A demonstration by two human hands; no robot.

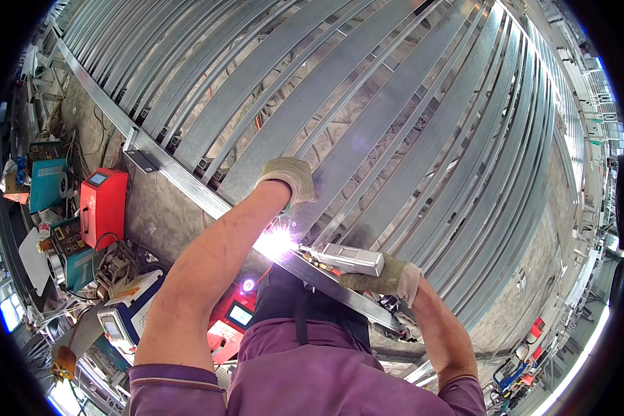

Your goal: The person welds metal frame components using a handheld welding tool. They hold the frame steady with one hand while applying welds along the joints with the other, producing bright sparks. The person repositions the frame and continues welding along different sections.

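Note:
My right hand [387, 277], in a worn greenish work glove, is wrapped round a grey, boxy welding torch [350, 258]. The torch's nozzle points left at a glaring white-violet weld spot [276, 241] on the near metal rail [340, 295]. Glare hides the joint itself. Just beyond the spark, my left hand [289, 179], gloved too, is bent down over the near end of a wide flat metal slat [263, 156]. Its fingers are turned away and mostly hidden, so whether they grip anything does not show.
Many long metal slats and narrow bars [395, 132] fan away from the rail over a concrete floor with cables. To the left stand a red machine [104, 206] and teal machines [47, 184]. A red unit with a lit screen [240, 315] is close by my body.

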